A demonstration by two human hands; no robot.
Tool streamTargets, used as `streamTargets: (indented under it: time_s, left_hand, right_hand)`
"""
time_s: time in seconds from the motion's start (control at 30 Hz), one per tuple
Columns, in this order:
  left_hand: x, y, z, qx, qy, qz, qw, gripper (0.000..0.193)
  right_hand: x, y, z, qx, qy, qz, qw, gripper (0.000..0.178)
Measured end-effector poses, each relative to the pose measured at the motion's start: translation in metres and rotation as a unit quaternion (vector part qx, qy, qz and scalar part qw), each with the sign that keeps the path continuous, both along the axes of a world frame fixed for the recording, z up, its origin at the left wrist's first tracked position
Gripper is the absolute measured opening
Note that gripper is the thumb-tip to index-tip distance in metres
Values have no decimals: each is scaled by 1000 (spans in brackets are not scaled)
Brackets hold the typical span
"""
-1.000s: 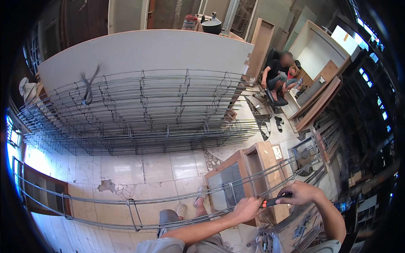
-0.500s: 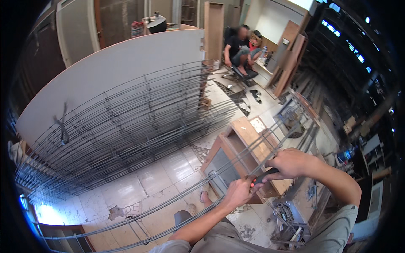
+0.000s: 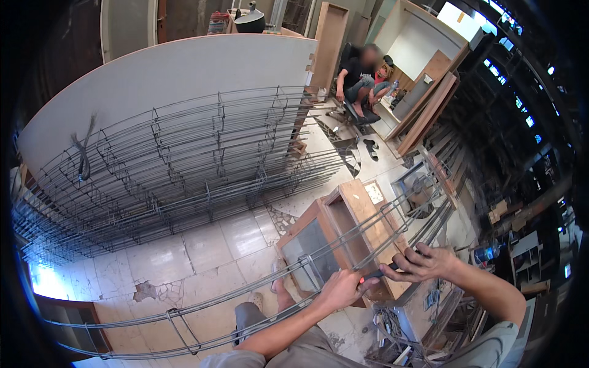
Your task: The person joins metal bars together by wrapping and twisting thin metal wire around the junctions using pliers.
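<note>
A long cage of thin steel rebar (image 3: 245, 287) with wire stirrups runs slantwise in front of me, from the lower left up to the right. Close to its near bars, my left hand (image 3: 339, 288) is closed around one end of a black-handled tool (image 3: 374, 275) with an orange-red spot; its exact kind is hidden by my fingers. My right hand (image 3: 422, 264) grips the tool's other end, thumb toward my left hand and fingers curled loosely. Beneath the cage stands a wooden cabinet (image 3: 357, 205) with open compartments and a glazed side.
Many rebar cages (image 3: 184, 159) are stacked at left against a curved white panel (image 3: 159, 73). A person (image 3: 359, 86) sits on an office chair at the back. Metal scraps and tools (image 3: 399, 337) lie at lower right. A foot (image 3: 282, 297) shows beside the cabinet.
My view has shifted a little. Both hands stay together at the tool; the right hand's fingers have loosened and spread somewhat, and its wrist has turned.
</note>
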State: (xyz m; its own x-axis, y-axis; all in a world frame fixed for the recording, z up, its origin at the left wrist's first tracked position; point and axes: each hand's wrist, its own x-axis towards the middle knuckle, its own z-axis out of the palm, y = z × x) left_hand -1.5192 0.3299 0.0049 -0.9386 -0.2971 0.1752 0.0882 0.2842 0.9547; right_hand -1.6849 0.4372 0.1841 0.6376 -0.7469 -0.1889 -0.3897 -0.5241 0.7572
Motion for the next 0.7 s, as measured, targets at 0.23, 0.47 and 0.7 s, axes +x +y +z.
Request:
streamTargets:
  time_s: [0.23, 0.47, 0.7]
  left_hand:
    - [29, -9, 14, -48, 34, 74, 996, 49]
    - [94, 2, -21, -186, -58, 131, 972, 52]
    - [86, 3, -24, -183, -99, 115, 971, 36]
  right_hand:
    - [12, -14, 18, 156, -60, -111, 980, 50]
    - [24, -10, 26, 320, -194, -420, 827, 57]
    - [32, -28, 36, 403, -347, -544, 649, 60]
